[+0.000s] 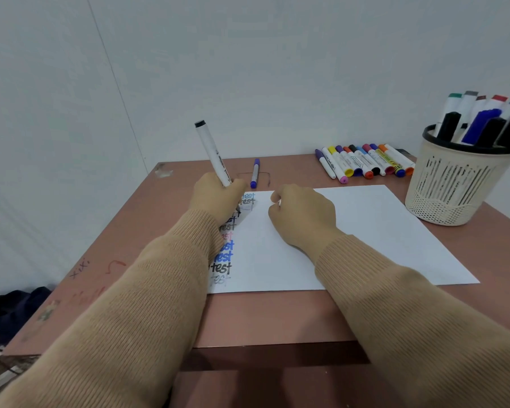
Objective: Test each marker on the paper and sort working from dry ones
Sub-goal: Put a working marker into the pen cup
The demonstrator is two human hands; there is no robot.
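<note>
Curling fingers round the marker, the left hand writes (tip seemingly on paper)

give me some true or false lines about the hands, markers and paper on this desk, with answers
1. The left hand grips a white marker with its writing end pointed down at the paper. True.
2. The basket full of markers stands on the left side of the table. False: it stands on the right side.
3. A purple marker lies alone on the table beyond the paper. True.
4. The paper is blank. False: the word "test" is written many times down its left edge.
5. The row of coloured markers lies on the paper. False: it lies on the table beyond the paper, next to the basket.
</note>
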